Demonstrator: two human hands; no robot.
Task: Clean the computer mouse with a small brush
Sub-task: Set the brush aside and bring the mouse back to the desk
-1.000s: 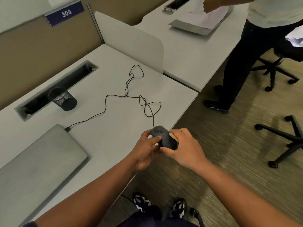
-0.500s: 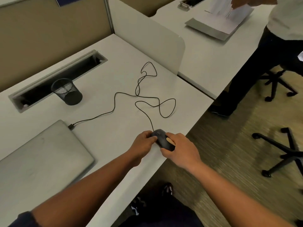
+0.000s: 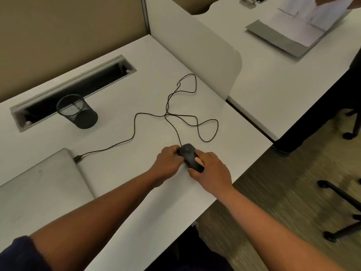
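Note:
A black wired computer mouse [image 3: 188, 155] sits on the white desk [image 3: 136, 177], near its front right edge. My left hand [image 3: 168, 163] grips the mouse's left side with curled fingers. My right hand [image 3: 211, 170] is at the mouse's right rear and pinches a small brush, of which only the tan wooden handle [image 3: 199, 160] shows, lying against the mouse's back. The bristles are hidden. The mouse's black cable [image 3: 134, 124] loops across the desk to a plug at the closed grey laptop [image 3: 39, 192].
A black mesh pen cup [image 3: 78, 113] stands by the cable slot [image 3: 78, 83] at the back left. A white divider [image 3: 195, 55] separates the neighbouring desk, where another person [image 3: 320, 106] stands over papers [image 3: 300, 22]. Office chair bases [image 3: 343, 194] are on the floor at right.
Both hands and the mouse have moved from over the desk's front edge onto the desktop. The cable loops have shifted. The view has moved forward over the desk.

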